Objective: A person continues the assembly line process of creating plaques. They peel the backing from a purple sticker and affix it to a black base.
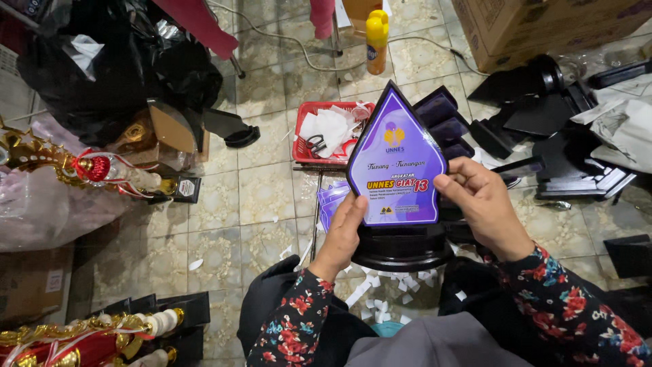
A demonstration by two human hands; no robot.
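Left hand point(341, 234) and right hand point(483, 204) gripping glossy purple pointed plaque point(397, 160), round black base point(402, 248)

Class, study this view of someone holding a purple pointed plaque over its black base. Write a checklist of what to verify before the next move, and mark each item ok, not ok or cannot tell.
1. Left hand grips the lower left edge of the purple plaque: ok.
2. Right hand holds its right edge: ok.
3. Plaque upright, point up: ok.
4. Plaque seated in the black base: cannot tell, the joint is hidden.
5. Floor by the base free of paper scraps: not ok.
6. Scissors in the red basket: ok.
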